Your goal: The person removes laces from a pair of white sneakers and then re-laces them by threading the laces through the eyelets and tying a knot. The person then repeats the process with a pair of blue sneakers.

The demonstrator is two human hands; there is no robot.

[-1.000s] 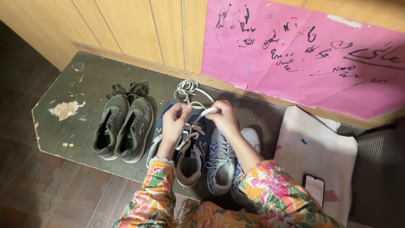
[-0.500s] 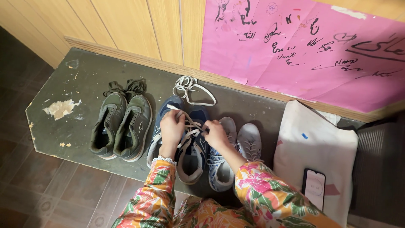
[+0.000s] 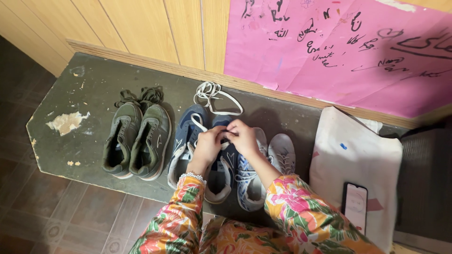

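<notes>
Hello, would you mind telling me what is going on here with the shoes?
A person in floral sleeves works the white lace of a navy sneaker with both hands, left hand and right hand meeting over it. It sits in a row on a dark bench, between green sneakers and grey sneakers.

Pair of dark olive-green sneakers [image 3: 136, 141] w/ matching laces, side by side on the worn dark-green painted bench [image 3: 70, 94], left of centre; paint chipped off in a pale patch [image 3: 66, 122] nr the bench's left end. Pair of grey-white sneakers w/ blue pattern [image 3: 266, 162] further right. Off-white cloth bag [image 3: 358, 155] at bench's right end, black smartphone [image 3: 355, 207] lying on it, screen up. Behind: light wood-panel wall [image 3: 141, 28], big pink paper sheet [image 3: 339, 51] w/ black handwriting. Brown tiled floor [image 3: 61, 216] below.
</notes>
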